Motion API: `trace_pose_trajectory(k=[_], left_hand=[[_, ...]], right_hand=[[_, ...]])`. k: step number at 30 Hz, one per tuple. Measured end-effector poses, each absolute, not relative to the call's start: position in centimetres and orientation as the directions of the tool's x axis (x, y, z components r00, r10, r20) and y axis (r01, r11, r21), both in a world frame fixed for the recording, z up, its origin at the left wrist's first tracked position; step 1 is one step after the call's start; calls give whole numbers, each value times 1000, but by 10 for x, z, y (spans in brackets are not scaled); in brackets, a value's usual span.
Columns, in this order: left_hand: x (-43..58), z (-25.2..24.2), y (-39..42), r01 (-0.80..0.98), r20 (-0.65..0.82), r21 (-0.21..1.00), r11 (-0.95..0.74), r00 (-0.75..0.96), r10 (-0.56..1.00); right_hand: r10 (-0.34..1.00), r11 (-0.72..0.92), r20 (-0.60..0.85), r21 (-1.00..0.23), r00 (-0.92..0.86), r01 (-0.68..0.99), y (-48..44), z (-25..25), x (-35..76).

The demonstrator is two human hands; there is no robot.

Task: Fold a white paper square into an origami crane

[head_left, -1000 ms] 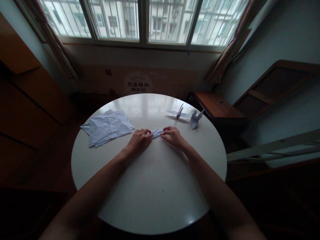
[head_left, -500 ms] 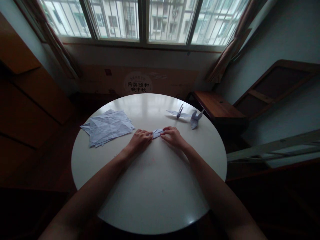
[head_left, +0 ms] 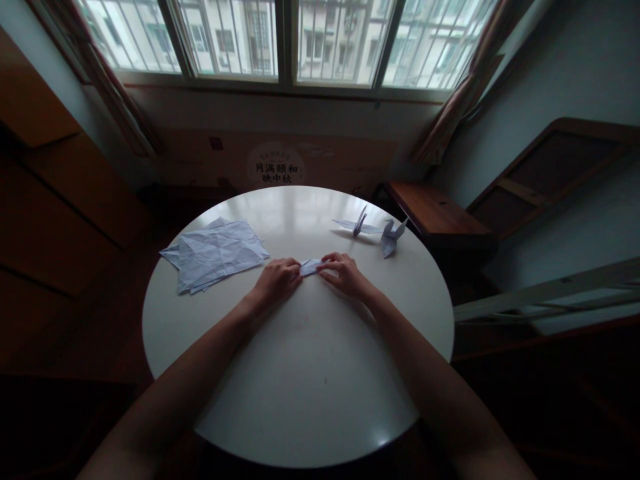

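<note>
Between my two hands is a small folded piece of white paper (head_left: 310, 267), low over the white round table (head_left: 305, 373). My left hand (head_left: 281, 275) has its fingers closed on the paper's left end. At the other end, my right hand (head_left: 344, 273) pinches the paper between thumb and fingers. Both ends of the folded paper are hidden by the fingers. Left of my left hand lies a stack of creased paper sheets (head_left: 220, 257). Beyond my right hand stand two folded paper cranes, one with long spread wings (head_left: 359, 225) and one more upright (head_left: 391, 239).
A brown wooden stool or low table (head_left: 435, 210) stands behind the table's right side. Along the wall under the barred window (head_left: 240, 37) is a brown printed cardboard panel (head_left: 325, 157). Wooden cabinets (head_left: 55, 220) are at the left.
Both hands and the folded paper have shifted slightly to the left. The grip of each hand on the paper looks much the same. The stack and the cranes have not moved.
</note>
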State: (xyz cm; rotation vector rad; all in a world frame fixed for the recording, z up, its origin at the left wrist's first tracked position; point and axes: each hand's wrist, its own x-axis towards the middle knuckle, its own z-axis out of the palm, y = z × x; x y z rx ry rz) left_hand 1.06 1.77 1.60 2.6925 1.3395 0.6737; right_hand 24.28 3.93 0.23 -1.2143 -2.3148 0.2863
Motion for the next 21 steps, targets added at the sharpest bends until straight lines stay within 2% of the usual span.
trace_pose_trajectory(k=[11,16,21], left_hand=[[12,15,17,776,340,239,-584,496,799],[14,22,15,843,264,192,-502,448,854],[14,24,12,868,269,200,-454,397,878]], right_hand=[[834,541,415,-489,-363,684,43,3,243],[796,597,459,-495,-394,631,46,-1,243],[746,659,530,-500,-403,563,45,0,241]])
